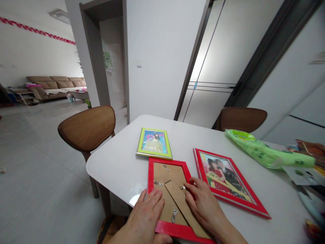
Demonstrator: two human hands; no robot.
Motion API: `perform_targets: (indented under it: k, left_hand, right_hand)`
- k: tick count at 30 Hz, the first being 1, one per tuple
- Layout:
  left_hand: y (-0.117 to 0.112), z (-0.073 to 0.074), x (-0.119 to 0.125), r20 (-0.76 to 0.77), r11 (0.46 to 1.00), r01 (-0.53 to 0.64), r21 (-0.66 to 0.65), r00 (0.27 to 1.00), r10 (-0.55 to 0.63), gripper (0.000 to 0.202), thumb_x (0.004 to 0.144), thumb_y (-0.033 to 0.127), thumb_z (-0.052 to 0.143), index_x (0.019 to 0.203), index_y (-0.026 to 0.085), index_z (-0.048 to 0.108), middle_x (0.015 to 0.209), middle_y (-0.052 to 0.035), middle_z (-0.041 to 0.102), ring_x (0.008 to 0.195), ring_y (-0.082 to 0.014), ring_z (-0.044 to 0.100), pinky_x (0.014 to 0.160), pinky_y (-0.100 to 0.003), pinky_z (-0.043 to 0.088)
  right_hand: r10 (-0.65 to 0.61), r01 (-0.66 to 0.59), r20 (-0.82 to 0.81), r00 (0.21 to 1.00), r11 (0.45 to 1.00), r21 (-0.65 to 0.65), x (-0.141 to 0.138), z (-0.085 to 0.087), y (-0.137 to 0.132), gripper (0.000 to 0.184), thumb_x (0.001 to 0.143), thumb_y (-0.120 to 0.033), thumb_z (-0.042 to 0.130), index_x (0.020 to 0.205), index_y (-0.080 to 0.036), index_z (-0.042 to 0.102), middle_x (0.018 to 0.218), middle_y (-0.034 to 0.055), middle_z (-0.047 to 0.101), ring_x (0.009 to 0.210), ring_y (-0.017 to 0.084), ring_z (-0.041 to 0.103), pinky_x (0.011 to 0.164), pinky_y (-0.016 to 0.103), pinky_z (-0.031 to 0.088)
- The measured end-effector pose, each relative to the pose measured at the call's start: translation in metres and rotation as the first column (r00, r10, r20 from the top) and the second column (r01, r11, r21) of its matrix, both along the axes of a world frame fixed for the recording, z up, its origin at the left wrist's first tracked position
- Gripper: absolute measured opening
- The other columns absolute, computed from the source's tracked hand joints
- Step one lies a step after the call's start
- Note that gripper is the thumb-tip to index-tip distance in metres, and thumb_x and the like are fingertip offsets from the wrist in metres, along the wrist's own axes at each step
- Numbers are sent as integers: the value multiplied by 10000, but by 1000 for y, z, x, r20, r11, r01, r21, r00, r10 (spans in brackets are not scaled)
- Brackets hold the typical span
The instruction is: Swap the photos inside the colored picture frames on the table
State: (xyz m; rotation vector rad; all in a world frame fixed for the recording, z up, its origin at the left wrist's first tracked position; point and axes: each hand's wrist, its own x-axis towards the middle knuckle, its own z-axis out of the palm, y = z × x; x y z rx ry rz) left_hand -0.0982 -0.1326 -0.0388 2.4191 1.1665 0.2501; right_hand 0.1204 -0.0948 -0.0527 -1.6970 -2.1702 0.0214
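Note:
A red picture frame (175, 230) lies face down at the table's near edge, its brown backing board (169, 172) upward. Small metal turn clips (174, 215) sit around the board, and a brown easel stand (177, 203) runs slantwise across it. My left hand (147, 213) rests flat over the frame's left side, fingers stretched out, thumb by the near border. With bent fingers, my right hand (203, 200) is at the right-hand clip (182, 187); its fingertips partly hide that clip.
Beyond stands a lime-green picture frame (167, 145), face up. To the right lies another red picture frame (254, 206) with a couple's photo. A green plastic bag (274, 156) and packets crowd the white table's (114, 162) right side. Wooden chairs (88, 128) stand beyond its edges.

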Motion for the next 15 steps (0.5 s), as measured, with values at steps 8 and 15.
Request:
perform_targets:
  k: [8, 15]
  left_hand:
    - [0, 0, -1, 6, 1000, -22, 10, 1000, 22, 715, 689, 547, 539, 1237, 123, 363, 1340, -130, 281, 1232, -251, 237, 1019, -439, 151]
    - [3, 2, -5, -29, 1000, 4, 28, 1000, -3, 695, 665, 456, 603, 1225, 113, 378, 1339, -131, 282, 1228, -245, 247, 1013, -428, 178]
  right_hand:
    - [82, -82, 21, 996, 997, 14, 4, -3, -17, 342, 786, -322, 404, 1025, -153, 581, 1126, 132, 501, 1028, 243, 451, 880, 412, 361]
    - [442, -437, 23, 897, 893, -110, -14, 10, -45, 289, 793, -326, 423, 1051, -353, 551, 1174, 31, 498, 1061, 222, 430, 860, 415, 361]
